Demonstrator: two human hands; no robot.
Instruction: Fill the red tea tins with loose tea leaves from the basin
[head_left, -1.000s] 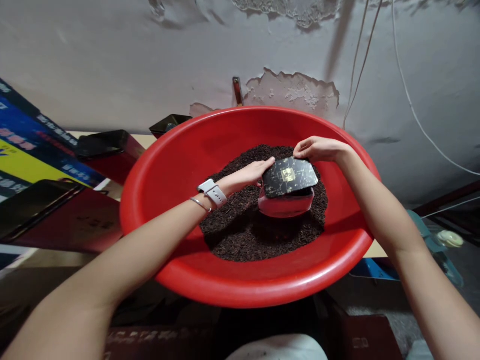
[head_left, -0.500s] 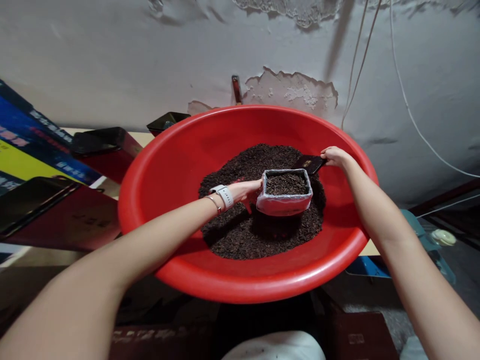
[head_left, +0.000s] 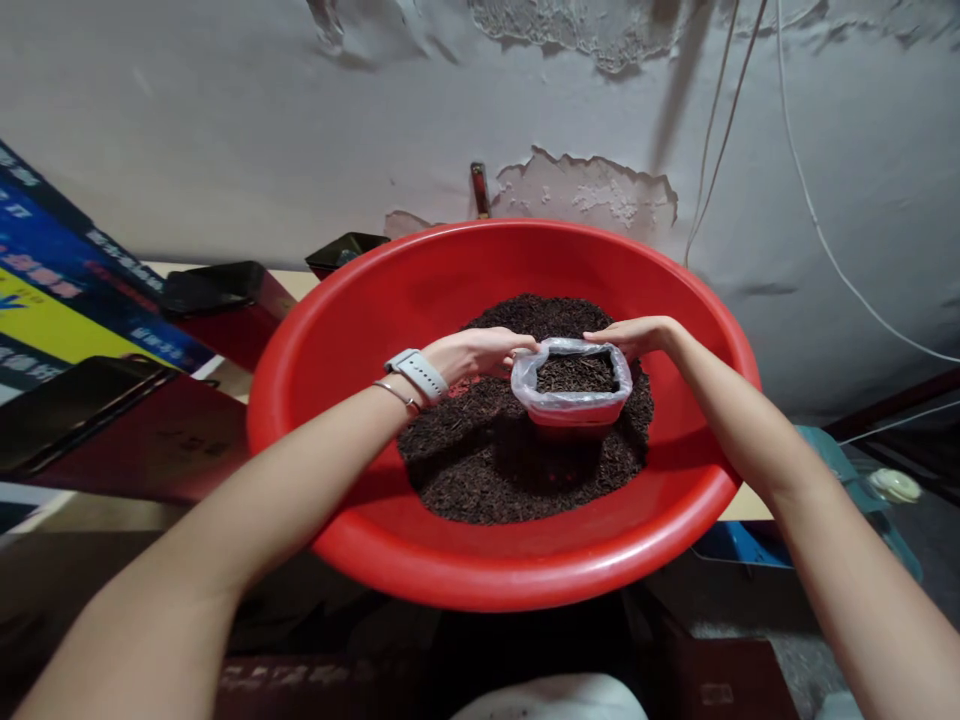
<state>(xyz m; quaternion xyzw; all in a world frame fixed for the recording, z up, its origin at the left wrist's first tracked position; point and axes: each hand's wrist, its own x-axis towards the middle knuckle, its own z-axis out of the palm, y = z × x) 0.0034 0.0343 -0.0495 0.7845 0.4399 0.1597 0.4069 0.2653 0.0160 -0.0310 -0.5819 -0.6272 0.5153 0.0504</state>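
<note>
In the round red plastic basin (head_left: 517, 590), right of the frame's centre, the small red rectangular tin (head_left: 577, 416) stands uncovered; its translucent plastic liner (head_left: 570, 400) has just been loosened, pinched by the fingers of the left hand (head_left: 480, 352) and touched by the right hand (head_left: 634, 335), whose grip cannot be told.

Single head view from near above, forward and down into the red basin (head_left: 525, 582)

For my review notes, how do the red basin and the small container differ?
The basin is large and rounded; the container is small and boxy. The container has a plastic liner over its rim; the basin's rim shows none. Both are red and hold dark, loose pieces.
</note>
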